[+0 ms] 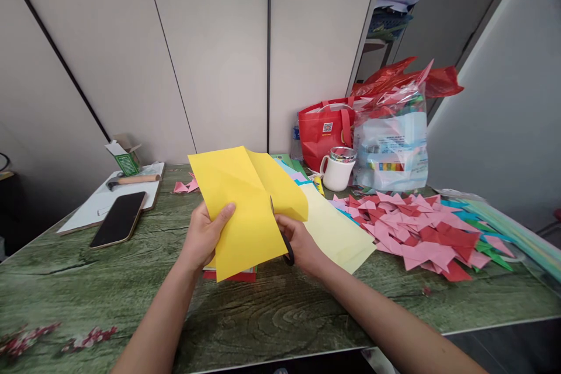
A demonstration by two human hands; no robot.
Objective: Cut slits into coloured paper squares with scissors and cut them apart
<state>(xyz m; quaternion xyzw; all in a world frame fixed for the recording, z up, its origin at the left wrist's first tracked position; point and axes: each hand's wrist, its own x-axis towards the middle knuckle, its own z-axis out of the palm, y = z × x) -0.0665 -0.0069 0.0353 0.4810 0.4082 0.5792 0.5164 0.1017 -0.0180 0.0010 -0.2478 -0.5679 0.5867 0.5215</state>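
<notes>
My left hand [205,235] pinches the lower left part of a bright yellow paper sheet [239,198], held up above the green table [272,315]. My right hand [298,242] grips black-handled scissors [287,248], whose blade runs up into the sheet along a cut near its middle. The part of the sheet right of the cut folds away from the rest. A pale yellow sheet [335,231] lies flat just right of my right hand. Under my hands sits a small stack of coloured paper with a red edge [239,276].
A heap of pink and red paper triangles [416,231] covers the right side. Behind it stand a white mug [338,170], a red bag [322,131] and a clear plastic bag [392,146]. At left lie a phone [119,219], a hammer [131,180] and a small green box [126,159].
</notes>
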